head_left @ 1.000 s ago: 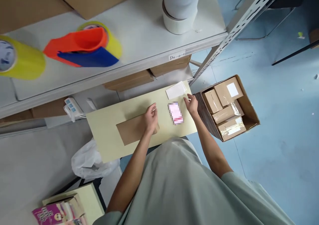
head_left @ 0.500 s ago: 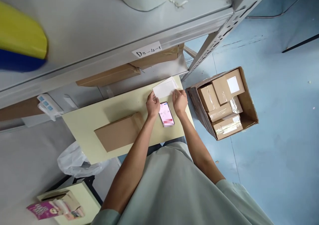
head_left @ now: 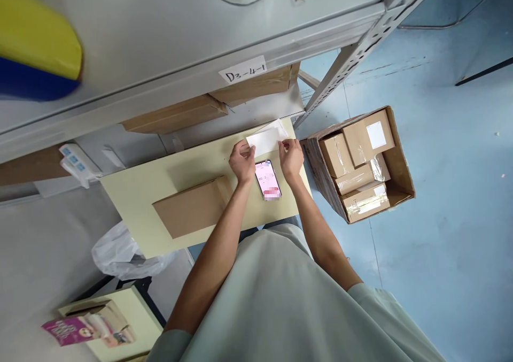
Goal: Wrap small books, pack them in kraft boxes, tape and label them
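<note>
**We have light white paper [head_left: 263, 140] pinched at its near corners**

The paper sits at the far right end of the pale table [head_left: 134, 196], just beyond the phone [head_left: 269, 181]. We judge it very light and thin, bendy rather than stiff, and easy to crease or tear if pulled hard. A second edge shows along its far side; we cannot tell whether that is a fold or another sheet beneath. We expect it to slide readily on the smooth tabletop, so the edges and corners seem the best places to take hold, with a soft pinch and little squeeze.

Our left hand [head_left: 242, 163] is mostly closed, its fingers curled and its thumb meeting the near left corner of the paper. Our right hand [head_left: 292, 160] is bent in the same way, thumb and fingertips gripping the near right corner. We cannot tell how firmly either one presses, or whether the paper is lifted off the table.

The lit phone lies flat between our wrists, and a brown box [head_left: 190, 208] rests on the table to the left of our left forearm. Beside the table on the right, we see an open carton [head_left: 404, 177] with smaller taped boxes [head_left: 363, 140] inside.
</note>
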